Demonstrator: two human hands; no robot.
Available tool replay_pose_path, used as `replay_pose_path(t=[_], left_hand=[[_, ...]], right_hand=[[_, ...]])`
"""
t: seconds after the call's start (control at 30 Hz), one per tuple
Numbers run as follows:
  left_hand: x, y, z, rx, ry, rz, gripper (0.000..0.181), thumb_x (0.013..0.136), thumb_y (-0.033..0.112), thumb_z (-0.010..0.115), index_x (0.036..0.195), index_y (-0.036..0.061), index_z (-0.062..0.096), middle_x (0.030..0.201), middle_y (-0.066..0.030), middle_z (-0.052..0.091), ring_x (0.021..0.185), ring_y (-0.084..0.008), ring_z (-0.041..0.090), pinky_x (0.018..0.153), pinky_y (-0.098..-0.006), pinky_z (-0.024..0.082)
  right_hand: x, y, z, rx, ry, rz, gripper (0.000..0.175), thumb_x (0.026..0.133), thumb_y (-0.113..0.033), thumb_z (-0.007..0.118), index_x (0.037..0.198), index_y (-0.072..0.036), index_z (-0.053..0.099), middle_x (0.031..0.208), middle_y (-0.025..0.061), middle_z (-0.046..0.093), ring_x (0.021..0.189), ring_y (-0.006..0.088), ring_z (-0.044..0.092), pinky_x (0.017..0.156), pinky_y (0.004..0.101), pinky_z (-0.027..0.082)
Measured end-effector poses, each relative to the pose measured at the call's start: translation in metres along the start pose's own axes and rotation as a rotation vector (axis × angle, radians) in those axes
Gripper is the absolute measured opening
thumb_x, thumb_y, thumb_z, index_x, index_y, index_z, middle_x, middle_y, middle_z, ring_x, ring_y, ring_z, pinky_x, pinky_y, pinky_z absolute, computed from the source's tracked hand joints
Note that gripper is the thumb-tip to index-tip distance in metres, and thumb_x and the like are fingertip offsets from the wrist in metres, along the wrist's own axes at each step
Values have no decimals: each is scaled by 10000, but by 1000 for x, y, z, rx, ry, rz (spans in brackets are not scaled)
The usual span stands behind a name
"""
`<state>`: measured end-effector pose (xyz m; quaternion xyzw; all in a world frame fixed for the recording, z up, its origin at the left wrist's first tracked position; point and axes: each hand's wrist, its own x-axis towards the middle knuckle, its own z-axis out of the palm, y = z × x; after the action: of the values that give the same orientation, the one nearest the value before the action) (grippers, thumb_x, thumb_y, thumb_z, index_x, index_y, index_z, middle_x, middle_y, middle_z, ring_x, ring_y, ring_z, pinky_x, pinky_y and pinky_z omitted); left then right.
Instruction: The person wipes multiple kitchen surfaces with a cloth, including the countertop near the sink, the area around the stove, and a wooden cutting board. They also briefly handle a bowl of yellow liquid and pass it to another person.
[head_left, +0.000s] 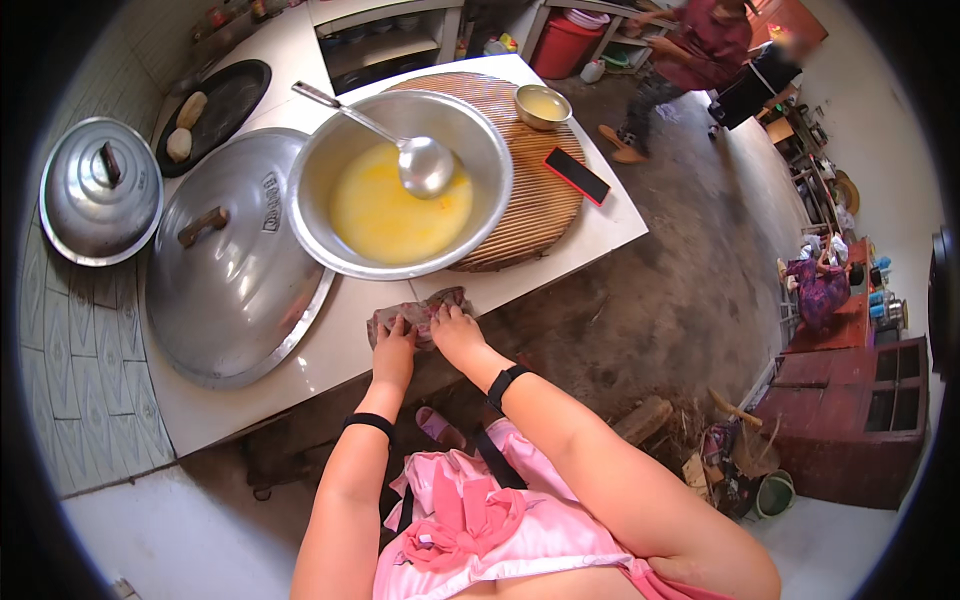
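Both of my hands lie on a crumpled, patterned cloth (390, 313) at the near edge of the white tiled counter (270, 375). My left hand (394, 343) rests on its left part and my right hand (455, 330) on its right part, fingers spread on it. Just beyond stands a large metal basin (307, 225) with yellowish liquid (390, 229); a metal ladle (425, 166) leans in it, its handle over the far rim. Under the basin's right side is a round slatted mat (517, 217), bearing a small bowl of pale liquid (543, 106) and a red-edged phone (576, 176).
Left of the basin lie a large metal lid (232, 277), a smaller domed lid (101, 195) and a dark oval tray (240, 82) with two dough-like lumps. Beyond the counter stands a person (712, 45); another person (821, 292) is far right. Firewood (645, 420) lies on the floor.
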<state>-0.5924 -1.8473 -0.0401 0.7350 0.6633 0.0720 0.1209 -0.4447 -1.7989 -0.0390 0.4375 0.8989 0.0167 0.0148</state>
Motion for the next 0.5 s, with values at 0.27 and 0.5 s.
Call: replay_pose_path(t=[0.27,0.5], left_hand=[[51,70,20,89,26,111,248,769,58,543,1004,77,619,1282,-159,482,1065,-488,496,858,-413,488],[111,164,36,99,-73,81,349,735,10,527,1062,94,614,1210,-157,524,904,-390,575,825,-407,496]], right_hand=[[-18,85,-9,56,-93,56,129,742,-131,584,828,-52,638,898,92,589,918,257,545,715,328,512],[-36,194,-6,29,-148,52,156,762,-144,560,832,-49,663,950,98,603,928,256,548,736,333,511]])
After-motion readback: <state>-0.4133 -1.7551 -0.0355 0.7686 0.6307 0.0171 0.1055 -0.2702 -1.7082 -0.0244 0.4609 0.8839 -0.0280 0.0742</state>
